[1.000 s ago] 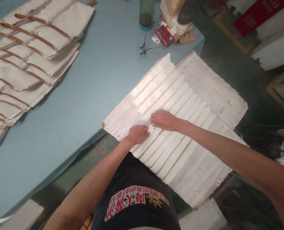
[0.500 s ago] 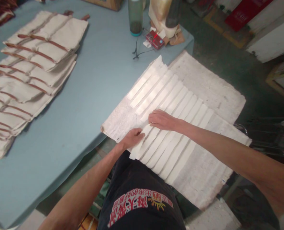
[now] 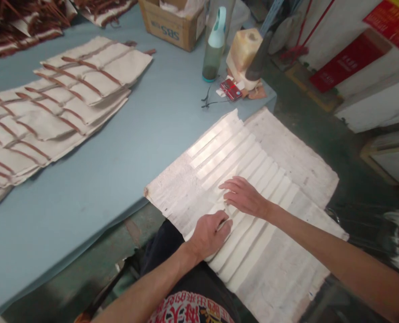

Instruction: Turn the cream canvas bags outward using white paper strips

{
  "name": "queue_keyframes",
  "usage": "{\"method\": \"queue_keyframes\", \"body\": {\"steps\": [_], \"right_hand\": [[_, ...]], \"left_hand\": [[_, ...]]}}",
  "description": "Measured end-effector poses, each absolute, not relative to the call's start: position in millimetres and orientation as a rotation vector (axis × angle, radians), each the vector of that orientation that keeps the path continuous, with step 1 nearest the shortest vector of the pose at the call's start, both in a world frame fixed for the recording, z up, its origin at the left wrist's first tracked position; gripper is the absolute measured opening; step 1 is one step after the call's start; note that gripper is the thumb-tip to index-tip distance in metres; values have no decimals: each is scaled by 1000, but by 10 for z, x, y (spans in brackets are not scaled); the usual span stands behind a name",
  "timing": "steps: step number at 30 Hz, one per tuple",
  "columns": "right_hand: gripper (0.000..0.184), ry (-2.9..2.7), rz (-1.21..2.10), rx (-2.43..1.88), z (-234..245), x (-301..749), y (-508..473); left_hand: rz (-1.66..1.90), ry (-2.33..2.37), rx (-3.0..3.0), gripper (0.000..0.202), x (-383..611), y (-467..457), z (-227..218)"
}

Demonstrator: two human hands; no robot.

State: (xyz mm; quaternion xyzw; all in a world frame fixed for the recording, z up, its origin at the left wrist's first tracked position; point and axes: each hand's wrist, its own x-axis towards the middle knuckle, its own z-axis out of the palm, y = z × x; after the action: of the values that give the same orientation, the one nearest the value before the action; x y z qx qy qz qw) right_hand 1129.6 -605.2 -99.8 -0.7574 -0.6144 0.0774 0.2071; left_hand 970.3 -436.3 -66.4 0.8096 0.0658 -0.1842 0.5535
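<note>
A row of white fabric-like strips (image 3: pixel 249 154) lies side by side on a worn off-white board (image 3: pixel 172 190), which slants from the table corner toward my lap. My left hand (image 3: pixel 213 233) is closed at the near ends of the strips, thumb and fingers pinching a white strip. Just beyond it, my right hand (image 3: pixel 245 195) rests low over the middle of the row. Its fingers are stretched and apart, and the fingertips touch or nearly touch the strips. The part of the strip under both hands is largely hidden.
Overlapping cream fabric pieces with brown straps (image 3: pixel 95 89) lie on the blue-covered table (image 3: pixel 119 166). Toward the back stand a cardboard box (image 3: pixel 172 27), a green bottle (image 3: pixel 214 54) and a yellowish container (image 3: pixel 245 49), with a small red device (image 3: pixel 231 89) nearby.
The view has tilted up, showing more of the back. My right hand has loosened from its pinch and spread its fingers. My left hand has moved in along the strips, closer to the right.
</note>
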Motion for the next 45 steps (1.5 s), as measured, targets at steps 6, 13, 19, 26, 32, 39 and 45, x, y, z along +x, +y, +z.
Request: {"method": "queue_keyframes", "body": {"steps": [6, 13, 19, 26, 32, 39, 45], "right_hand": [[13, -1645, 217, -2130, -922, 11306, -6192], [12, -1587, 165, -2179, -825, 11380, -6258], [11, -1603, 107, -2215, -790, 11488, -6405], [12, -1710, 73, -2239, -791, 11562, -6425], [17, -1882, 50, -2297, -794, 11741, -6505], [28, -1984, -54, -2496, -330, 12500, -6925], [22, -2042, -85, -2645, 113, 12827, -6976]], "left_hand": [[-412, 181, 1817, 18, 9741, -4580, -605], [-336, 224, 1743, 37, 9666, -4377, -654], [-201, 337, 1821, 38, 10105, -3930, -906], [-512, 70, 1984, 28, 11050, -4013, -1056], [-783, -16, 2194, 32, 11454, -4218, -1042], [-925, 82, 2399, 33, 11584, -4393, -1007], [-926, 140, 2455, 36, 11635, -4468, -1070]]}}
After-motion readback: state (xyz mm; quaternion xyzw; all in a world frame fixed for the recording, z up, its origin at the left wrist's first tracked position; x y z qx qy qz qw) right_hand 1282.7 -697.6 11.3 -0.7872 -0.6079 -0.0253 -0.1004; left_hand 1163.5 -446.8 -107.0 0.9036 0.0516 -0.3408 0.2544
